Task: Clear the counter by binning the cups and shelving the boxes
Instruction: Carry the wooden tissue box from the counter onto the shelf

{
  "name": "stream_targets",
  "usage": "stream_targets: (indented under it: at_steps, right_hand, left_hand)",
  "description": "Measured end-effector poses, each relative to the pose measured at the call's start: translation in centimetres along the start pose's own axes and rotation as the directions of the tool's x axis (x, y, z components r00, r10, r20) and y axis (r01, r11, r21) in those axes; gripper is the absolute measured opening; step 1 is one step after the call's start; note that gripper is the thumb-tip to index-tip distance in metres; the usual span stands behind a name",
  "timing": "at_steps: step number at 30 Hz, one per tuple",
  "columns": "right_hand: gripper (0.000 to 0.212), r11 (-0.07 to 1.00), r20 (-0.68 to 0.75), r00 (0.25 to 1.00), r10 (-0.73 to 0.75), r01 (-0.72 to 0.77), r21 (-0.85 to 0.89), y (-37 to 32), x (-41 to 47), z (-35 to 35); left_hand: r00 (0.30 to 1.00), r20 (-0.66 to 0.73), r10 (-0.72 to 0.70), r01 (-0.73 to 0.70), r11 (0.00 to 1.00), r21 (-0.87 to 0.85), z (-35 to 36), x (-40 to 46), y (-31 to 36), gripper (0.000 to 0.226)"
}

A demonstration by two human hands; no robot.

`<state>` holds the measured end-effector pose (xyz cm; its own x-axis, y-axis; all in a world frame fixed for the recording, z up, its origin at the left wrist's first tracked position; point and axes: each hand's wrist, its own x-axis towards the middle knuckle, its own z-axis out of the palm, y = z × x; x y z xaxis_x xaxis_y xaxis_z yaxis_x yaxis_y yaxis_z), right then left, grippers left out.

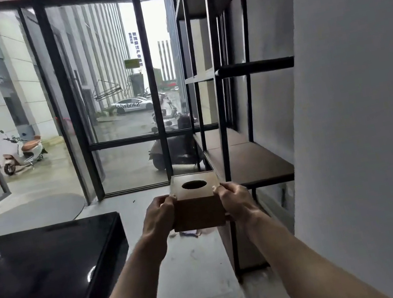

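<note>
Box point(196, 202), brown and wooden with a round hole in its top face, is held upright in mid-air above the bare floor, between both hands. Left hand point(159, 214) clamps its left side, fingers curled over the top edge; right hand point(236, 201) clamps the right side likewise. Just beyond and to the right stands a black-framed shelf unit point(248, 163), its brown lower board near the box. Black counter point(45, 267) lies to the left, well apart.

brown box point(197, 207), round top hole, upright, held
</note>
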<state>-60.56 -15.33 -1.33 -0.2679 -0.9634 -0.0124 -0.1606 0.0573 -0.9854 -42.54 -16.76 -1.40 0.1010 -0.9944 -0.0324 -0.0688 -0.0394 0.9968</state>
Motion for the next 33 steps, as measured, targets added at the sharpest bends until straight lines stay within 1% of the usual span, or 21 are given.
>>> stream_targets:
  at_steps: [3,5,6,7,9,11,14,15,18,19,23,25,29,33]
  right_hand:
    - [0.054,1.000,-0.008,1.000,0.005,-0.005,-0.025,1.3,2.3,-3.7]
    - [0.047,1.000,-0.021,1.000,0.013,-0.013,-0.001,1.8,3.9,-5.4]
    - [0.044,1.000,-0.026,1.000,0.014,-0.014,0.009,2.4,6.6,-6.5]
    - [0.045,1.000,-0.028,1.000,0.011,-0.011,0.007,2.9,8.7,-7.1]
    - [0.054,0.999,-0.016,0.999,0.035,-0.035,-0.002,3.3,11.5,-7.0]
    - [0.066,0.999,-0.013,0.999,0.041,-0.041,-0.003,3.6,11.6,-6.6]
    - [0.070,0.999,-0.008,0.999,0.039,-0.039,-0.002,4.0,13.4,-6.0]
    - [0.067,0.999,-0.008,0.999,0.036,-0.036,-0.006,4.1,15.6,-5.5]
    - [0.047,0.999,-0.004,1.000,0.008,-0.008,-0.042,4.2,23.3,-3.7]
    - [0.045,0.999,-0.004,1.000,0.001,-0.001,-0.051,4.2,25.9,-2.9]
    - [0.064,0.997,0.024,0.999,0.030,-0.029,-0.069,3.3,36.8,1.3]
    - [0.067,0.999,0.026,0.999,0.035,-0.034,-0.041,2.7,42.0,3.2]
    - [0.065,0.998,0.022,0.997,0.067,-0.067,-0.015,1.6,50.6,5.9]
    - [0.081,0.997,0.031,0.997,0.071,-0.070,-0.016,2.3,60.4,8.6]
  left_hand:
    - [0.999,0.019,-0.025,0.025,1.000,-0.002,4.5,0.3,-0.2,0.034]
    - [0.999,0.017,-0.034,0.034,0.999,-0.002,6.8,1.0,-0.2,0.033]
    - [0.999,0.019,-0.030,0.031,1.000,-0.007,8.9,2.9,-0.2,0.032]
    - [1.000,0.015,-0.026,0.026,1.000,-0.013,10.4,4.8,-0.4,0.032]
    - [0.999,0.009,-0.036,0.037,0.999,-0.017,11.5,7.5,-1.0,0.032]
    - [0.999,0.005,-0.036,0.036,0.999,-0.014,11.3,7.9,-1.3,0.030]
    - [0.999,-0.006,-0.036,0.036,0.999,-0.004,11.5,10.0,-1.8,0.032]
    - [0.999,-0.011,-0.037,0.037,0.999,-0.008,12.1,12.2,-2.1,0.033]
    - [1.000,-0.021,-0.017,0.016,1.000,-0.021,13.4,20.2,-3.0,0.032]
    - [1.000,-0.024,-0.018,0.017,0.999,-0.028,13.7,22.9,-3.2,0.032]
    - [0.998,-0.056,-0.030,0.028,0.999,-0.028,13.6,34.1,-2.5,0.035]
    - [0.998,-0.065,-0.027,0.025,0.999,-0.030,13.6,39.7,-1.6,0.035]
    - [0.997,-0.062,-0.044,0.043,0.999,-0.025,14.2,49.2,-1.2,0.034]
    - [0.998,-0.046,-0.045,0.043,0.998,-0.035,15.1,59.1,-1.7,0.034]
